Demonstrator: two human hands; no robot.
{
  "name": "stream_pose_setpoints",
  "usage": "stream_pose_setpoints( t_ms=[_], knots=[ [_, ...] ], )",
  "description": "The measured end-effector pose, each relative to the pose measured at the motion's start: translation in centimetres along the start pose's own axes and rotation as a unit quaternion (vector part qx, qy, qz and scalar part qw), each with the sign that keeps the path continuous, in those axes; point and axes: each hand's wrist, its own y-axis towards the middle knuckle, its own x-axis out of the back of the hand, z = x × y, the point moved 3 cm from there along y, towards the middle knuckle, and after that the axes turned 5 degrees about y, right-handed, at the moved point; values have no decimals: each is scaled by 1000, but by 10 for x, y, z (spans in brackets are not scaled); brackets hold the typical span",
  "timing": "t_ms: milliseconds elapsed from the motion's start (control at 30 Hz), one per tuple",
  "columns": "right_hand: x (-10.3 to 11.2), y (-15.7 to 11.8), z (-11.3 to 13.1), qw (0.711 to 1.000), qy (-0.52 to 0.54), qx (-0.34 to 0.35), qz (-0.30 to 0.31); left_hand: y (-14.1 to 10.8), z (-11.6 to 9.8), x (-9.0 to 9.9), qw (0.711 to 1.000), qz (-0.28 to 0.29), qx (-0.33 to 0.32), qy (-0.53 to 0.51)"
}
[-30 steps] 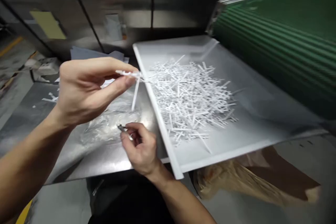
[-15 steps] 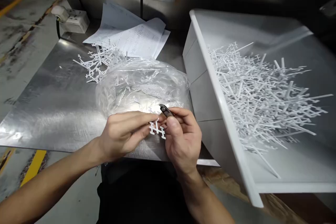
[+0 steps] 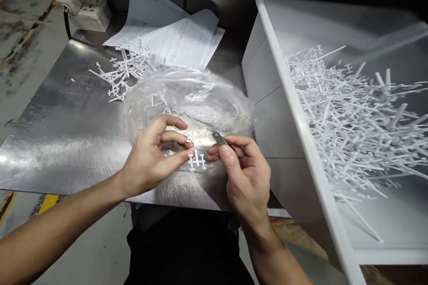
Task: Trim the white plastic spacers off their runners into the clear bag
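My left hand [image 3: 150,153] pinches a small white branched plastic sprue [image 3: 196,159] between thumb and fingers. The sprue stands nearly upright over the mouth of a clear plastic bag [image 3: 227,91]. In my right hand [image 3: 250,180] is a metal nail clipper [image 3: 219,138], its head pointing up and left, a short gap from the sprue. The bag lies open on the steel table [image 3: 63,133], with a few white pieces inside it. Behind the bag's left side sits a loose pile of white sprues [image 3: 129,71].
To the right, a large white bin [image 3: 297,111] holds a big heap of white sprues [image 3: 361,124], some poking upward. Printed papers [image 3: 187,38] lie at the back of the table. A socket block [image 3: 90,14] with a plug stands at the back left corner.
My hands have moved apart, the clipper drawing away to the right from the sprue. My left fingers have spread, and the sprue is now more upright. The view has shifted slightly.
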Motion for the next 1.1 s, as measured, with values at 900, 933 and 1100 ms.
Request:
stream_pose_setpoints(
  t_ms=[900, 933, 1100],
  knots=[
    [-2, -9, 0, 996, -75, 29, 42, 0, -2, -5, 994, 47, -60, 82],
    [-2, -9, 0, 996, -76, 29, 42, 0, -3, -5, 992, 46, -71, 92],
    [-2, -9, 1, 996, -70, 30, 49, -1, -2, -7, 993, 63, -79, 69]
  ],
)
